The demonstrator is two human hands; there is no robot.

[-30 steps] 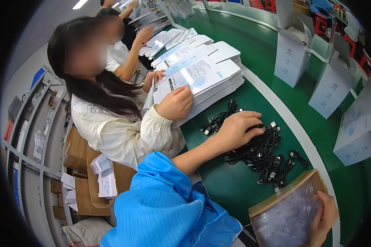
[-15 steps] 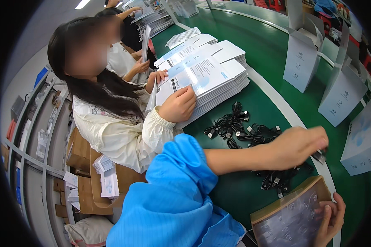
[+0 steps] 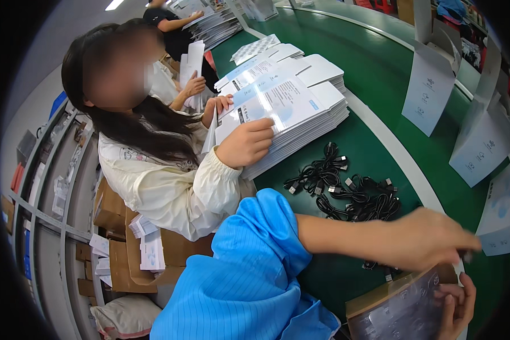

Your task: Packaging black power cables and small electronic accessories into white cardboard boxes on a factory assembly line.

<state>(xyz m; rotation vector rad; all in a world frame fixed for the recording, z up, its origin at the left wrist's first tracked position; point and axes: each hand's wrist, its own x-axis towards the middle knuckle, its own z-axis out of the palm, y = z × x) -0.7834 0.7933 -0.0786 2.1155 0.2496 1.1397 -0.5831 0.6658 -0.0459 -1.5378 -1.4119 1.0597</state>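
Observation:
My left hand (image 3: 436, 238), at the end of a blue sleeve (image 3: 255, 283), reaches right across the green table (image 3: 391, 68). Its fingers pinch a small black cable (image 3: 466, 256), mostly hidden, just above a flat brown tray with a clear bubbled cover (image 3: 399, 309). My right hand (image 3: 458, 306) grips that tray by its right edge at the table's near side. A pile of coiled black cables (image 3: 351, 190) lies on the table behind my left forearm.
A co-worker in a cream top (image 3: 170, 187) sits at my left, one hand (image 3: 246, 144) on a stack of white flat boxes (image 3: 300, 107). White upright cartons (image 3: 430, 85) stand along the right. Cardboard boxes (image 3: 119, 238) and shelves sit below left.
My left hand left the cable pile and swung right and nearer, ending over the tray with a cable in its fingers. My right hand kept hold of the tray.

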